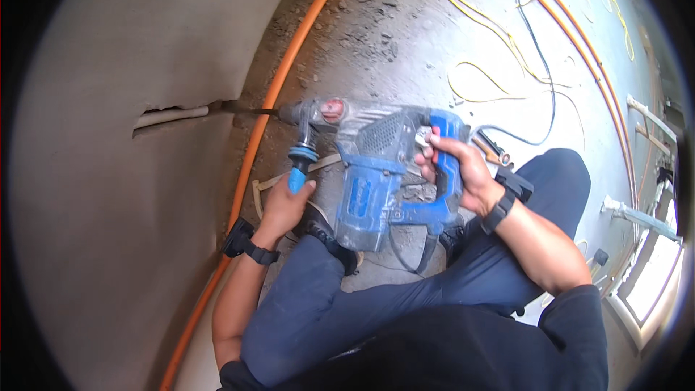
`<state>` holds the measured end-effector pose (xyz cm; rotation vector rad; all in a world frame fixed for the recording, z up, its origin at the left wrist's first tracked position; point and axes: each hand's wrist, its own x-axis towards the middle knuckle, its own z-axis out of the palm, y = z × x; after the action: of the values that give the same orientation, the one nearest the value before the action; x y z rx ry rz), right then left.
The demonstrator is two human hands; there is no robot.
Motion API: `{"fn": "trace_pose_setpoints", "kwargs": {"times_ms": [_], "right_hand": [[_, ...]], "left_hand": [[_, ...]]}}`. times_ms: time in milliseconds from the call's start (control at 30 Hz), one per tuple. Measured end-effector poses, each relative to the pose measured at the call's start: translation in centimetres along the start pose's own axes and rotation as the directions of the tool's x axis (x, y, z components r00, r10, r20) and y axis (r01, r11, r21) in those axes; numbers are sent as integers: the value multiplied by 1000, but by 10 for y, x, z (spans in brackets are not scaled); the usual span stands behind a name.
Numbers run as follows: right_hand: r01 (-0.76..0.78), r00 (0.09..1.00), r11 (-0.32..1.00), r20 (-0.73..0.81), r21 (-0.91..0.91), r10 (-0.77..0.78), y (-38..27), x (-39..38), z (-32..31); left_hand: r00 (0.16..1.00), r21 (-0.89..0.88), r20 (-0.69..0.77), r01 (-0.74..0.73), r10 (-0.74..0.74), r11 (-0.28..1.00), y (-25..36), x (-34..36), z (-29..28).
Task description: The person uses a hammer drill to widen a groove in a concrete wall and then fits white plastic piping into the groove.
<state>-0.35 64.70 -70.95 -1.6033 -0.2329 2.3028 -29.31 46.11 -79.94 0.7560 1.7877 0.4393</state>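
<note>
Setting: bare concrete floor (434,36), dusty and strewn with rubble, beside a grey plastered wall (108,210) along its left edge.
Person: crouched, dark blue trousered knees at the lower edge, dark wrist straps on both forearms.
Left hand (284,206): grip closed around the blue side handle (299,166) that hangs below the tool's nose.
Right hand (456,166): grip clamped on the rear handle, fingers wrapped over the trigger area.
Rotary hammer (380,174): blue and grey, dust-coated, held level above the knees, nose toward the wall.
Chisel bit (250,109): dark, its tip in the horizontal chase (181,112) cut in the wall, where a pale conduit shows.
Handling note: by my judgement, keeping the bit in line with the chase and both hands braced should stop it skating across the plaster.
Obstruction: orange conduit (253,152) runs along the foot of the wall, directly under the bit; a slip could strike it.
Near floor: pale strap loop by the left knee; black power cord under the tool.
Far floor: yellow cables (492,25), black cable, more orange conduits curving toward the right edge.
Far right: white pipes (641,217) near a bright opening.
</note>
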Motion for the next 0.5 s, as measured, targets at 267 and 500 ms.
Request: {"fn": "trace_pose_setpoints", "kwargs": {"times_ms": [267, 500], "right_hand": [[-12, 1000, 1000, 19, 6, 12, 12, 0, -18], [-29, 999, 999, 41, 41, 27, 16, 4, -24]], "left_hand": [[999, 10, -7, -47, 47, 999, 0, -3, -1], [1000, 91, -23, -12, 15, 996, 2, -2, -3]]}}
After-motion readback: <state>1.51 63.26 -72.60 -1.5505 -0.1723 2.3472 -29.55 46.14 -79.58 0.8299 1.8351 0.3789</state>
